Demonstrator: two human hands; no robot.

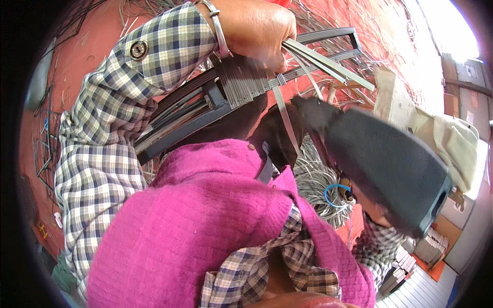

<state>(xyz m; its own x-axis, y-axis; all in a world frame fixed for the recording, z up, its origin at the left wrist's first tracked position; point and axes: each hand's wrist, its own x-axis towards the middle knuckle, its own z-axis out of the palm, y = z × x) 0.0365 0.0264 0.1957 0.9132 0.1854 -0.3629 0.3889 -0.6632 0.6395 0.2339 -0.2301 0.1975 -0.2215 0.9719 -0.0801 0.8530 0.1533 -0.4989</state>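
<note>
A dark metal frame (185,128) lies slanted across my lap, partly wrapped with a band of woven grey strips (241,82). At its upper side my left hand (259,31) is closed on a few flat grey strips (334,66) that stick out to the right. One loose strip (286,118) hangs from the frame toward my lap. My right hand (375,208) grips a dark grey gun-shaped tool, seemingly a staple gun (385,159), whose nose points toward the frame. Most of the right hand's fingers are hidden behind the tool's body, which is slightly blurred.
A coiled bundle of grey strips (313,172) lies below the tool, beside a blue hose (334,197). Loose strips (377,25) litter the red floor (87,56). Thin dark frames (46,138) stand at left. At right are a cloth-draped seat (452,143) and stacked pieces (431,246).
</note>
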